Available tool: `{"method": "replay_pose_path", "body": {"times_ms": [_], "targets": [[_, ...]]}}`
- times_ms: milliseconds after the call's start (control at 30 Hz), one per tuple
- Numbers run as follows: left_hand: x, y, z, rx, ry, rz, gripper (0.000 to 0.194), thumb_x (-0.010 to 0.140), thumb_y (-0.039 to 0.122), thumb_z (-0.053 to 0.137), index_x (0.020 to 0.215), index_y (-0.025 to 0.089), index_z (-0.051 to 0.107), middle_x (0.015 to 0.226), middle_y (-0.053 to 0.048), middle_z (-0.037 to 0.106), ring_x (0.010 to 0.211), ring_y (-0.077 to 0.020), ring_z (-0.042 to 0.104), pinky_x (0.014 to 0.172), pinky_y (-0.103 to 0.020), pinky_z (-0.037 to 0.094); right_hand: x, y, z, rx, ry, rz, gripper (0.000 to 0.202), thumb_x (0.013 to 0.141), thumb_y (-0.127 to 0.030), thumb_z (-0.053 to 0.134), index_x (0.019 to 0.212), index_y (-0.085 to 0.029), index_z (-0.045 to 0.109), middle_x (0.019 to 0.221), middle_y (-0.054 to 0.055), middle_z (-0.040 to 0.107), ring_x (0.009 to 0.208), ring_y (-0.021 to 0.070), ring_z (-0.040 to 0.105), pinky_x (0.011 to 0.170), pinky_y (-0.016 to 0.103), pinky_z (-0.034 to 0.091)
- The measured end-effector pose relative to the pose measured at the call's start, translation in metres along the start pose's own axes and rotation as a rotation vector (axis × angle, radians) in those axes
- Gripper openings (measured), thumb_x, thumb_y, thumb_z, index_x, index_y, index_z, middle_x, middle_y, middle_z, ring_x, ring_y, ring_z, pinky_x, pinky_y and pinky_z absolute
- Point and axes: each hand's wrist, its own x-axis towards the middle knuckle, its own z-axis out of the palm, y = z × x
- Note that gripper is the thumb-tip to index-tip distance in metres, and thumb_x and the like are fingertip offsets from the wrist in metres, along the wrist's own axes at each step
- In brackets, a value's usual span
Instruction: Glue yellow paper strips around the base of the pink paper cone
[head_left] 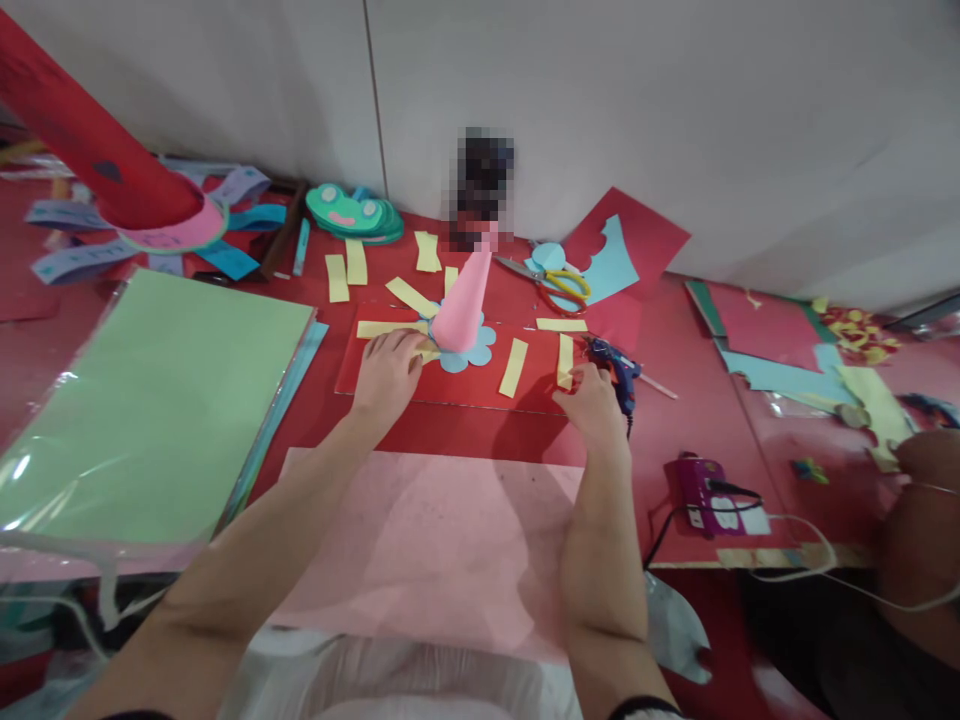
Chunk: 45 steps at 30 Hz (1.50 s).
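A pink paper cone stands on a light-blue flower-shaped paper base, over a red sheet. My left hand is left of the flower, its fingers closed on a yellow paper strip that reaches the petals. My right hand is low over the red sheet's right end. Its thumb and fingers are apart at the lower end of another yellow strip. Just beyond its fingers lies a blue glue gun, partly hidden by the hand.
Behind lie yellow-handled scissors, blue paper scraps and several loose strips. Green frog cutouts sit back left, near a red paper tube. Wrapped green sheets lie left. A purple power box with cables and another person's arm are right.
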Motion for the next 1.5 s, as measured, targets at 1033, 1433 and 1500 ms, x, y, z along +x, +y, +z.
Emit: {"method": "replay_pose_path", "body": {"times_ms": [1033,1433,1500], "targets": [[0.001,0.006,0.002,-0.351,0.036,-0.044,0.019,0.089,0.021,0.05,0.096,0.021,0.068,0.099,-0.003,0.072,0.095,-0.0187,0.065,0.086,-0.032,0.052,-0.043,-0.062,0.021,0.213,0.119,-0.973,0.02,0.092,-0.017,0.051,0.091,-0.023,0.07,0.107,0.002,0.076,0.086,0.0124,0.07,0.067,0.022,0.055],[0.003,0.0,0.01,-0.28,-0.054,-0.011,0.019,0.084,0.016,0.054,0.096,0.022,0.067,0.097,-0.004,0.072,0.093,-0.0201,0.065,0.085,-0.035,0.054,-0.051,-0.067,0.019,-0.018,-0.096,-0.828,0.021,0.09,-0.019,0.049,0.093,-0.022,0.069,0.085,0.002,0.076,0.073,0.0123,0.067,0.052,0.022,0.037],[0.004,0.0,0.01,-0.284,-0.065,-0.007,0.018,0.084,0.016,0.055,0.096,0.021,0.067,0.097,-0.004,0.073,0.093,-0.02,0.066,0.085,-0.035,0.054,-0.053,-0.068,0.021,-0.053,-0.075,-0.826,0.02,0.09,-0.019,0.048,0.09,-0.022,0.069,0.079,0.002,0.074,0.068,0.0114,0.065,0.05,0.023,0.031]]}}
